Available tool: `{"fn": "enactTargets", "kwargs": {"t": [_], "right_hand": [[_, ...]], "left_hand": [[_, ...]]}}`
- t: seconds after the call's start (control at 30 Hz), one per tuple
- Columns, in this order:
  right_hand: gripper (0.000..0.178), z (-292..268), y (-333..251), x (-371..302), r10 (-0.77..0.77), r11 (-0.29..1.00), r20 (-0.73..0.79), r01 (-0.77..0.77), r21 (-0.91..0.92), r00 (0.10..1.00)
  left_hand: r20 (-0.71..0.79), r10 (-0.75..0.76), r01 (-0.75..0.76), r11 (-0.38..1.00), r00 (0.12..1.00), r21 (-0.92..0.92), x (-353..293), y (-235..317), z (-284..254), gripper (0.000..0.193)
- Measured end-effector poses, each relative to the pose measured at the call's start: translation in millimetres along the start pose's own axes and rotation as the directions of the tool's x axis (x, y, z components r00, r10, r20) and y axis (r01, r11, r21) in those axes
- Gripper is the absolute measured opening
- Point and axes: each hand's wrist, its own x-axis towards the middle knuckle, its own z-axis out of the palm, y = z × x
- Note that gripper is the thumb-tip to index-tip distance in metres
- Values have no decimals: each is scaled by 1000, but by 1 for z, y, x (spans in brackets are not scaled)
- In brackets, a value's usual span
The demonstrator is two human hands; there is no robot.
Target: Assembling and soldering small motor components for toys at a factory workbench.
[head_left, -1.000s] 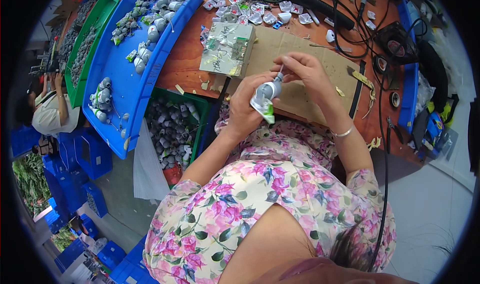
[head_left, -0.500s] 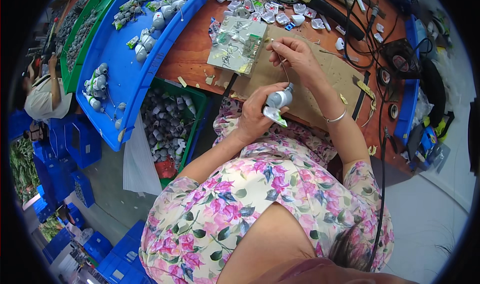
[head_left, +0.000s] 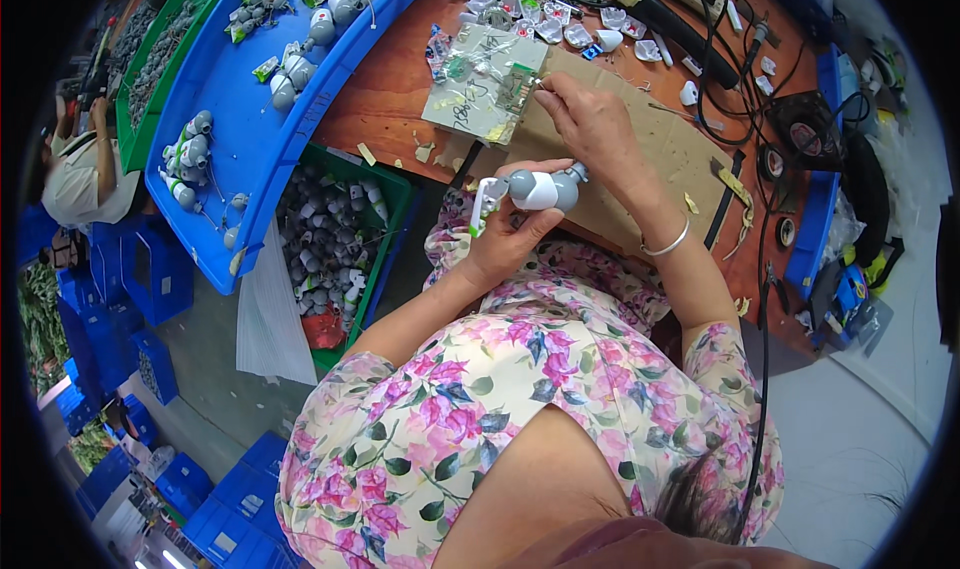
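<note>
The left hand [head_left: 508,249] holds a grey-white part [head_left: 541,191] — the right hand [head_left: 598,134] curls narrow, I can't tell on what — by a scribbled-on block [head_left: 468,81] over the edge of brown cardboard [head_left: 675,164]

Pale block [head_left: 470,87]: dark handwritten characters across top face, running aslant. Blue tray [head_left: 262,159]: dark handwritten marks on side wall, too small to read. Blue bin [head_left: 232,521], lower left: pale label, illegible. Fan [head_left: 806,134]: round reddish centre label, illegible.
</note>
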Motion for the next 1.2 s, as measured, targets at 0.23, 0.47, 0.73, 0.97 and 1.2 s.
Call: {"fn": "enactTargets", "kwargs": {"t": [0.23, 0.47, 0.73, 0.97, 1.2], "right_hand": [[18, 4, -4, 6, 35, 994, 18, -33, -109, 999], [25, -5, 8, -1, 240, 888, 244, -314, 336, 939], [30, -7, 15, 2, 270, 639, 468, -521, 567, 841], [30, -4, 8, 17, 269, 534, 467, -534, 656, 842], [29, -5, 12, 14, 283, 495, 520, -587, 641, 806]], "left_hand": [[-109, 50, -56, 997, 993, -53, 2, -2, 0, 47], [-13, 325, -305, 900, 946, 311, 8, 21, -3, 43], [-187, 355, -312, 923, 916, 226, 21, 1, -21, 64], [-53, 431, -368, 822, 901, 434, 45, -6, -48, 65], [37, 409, -340, 702, 912, 626, 45, 0, -46, 38]]}}
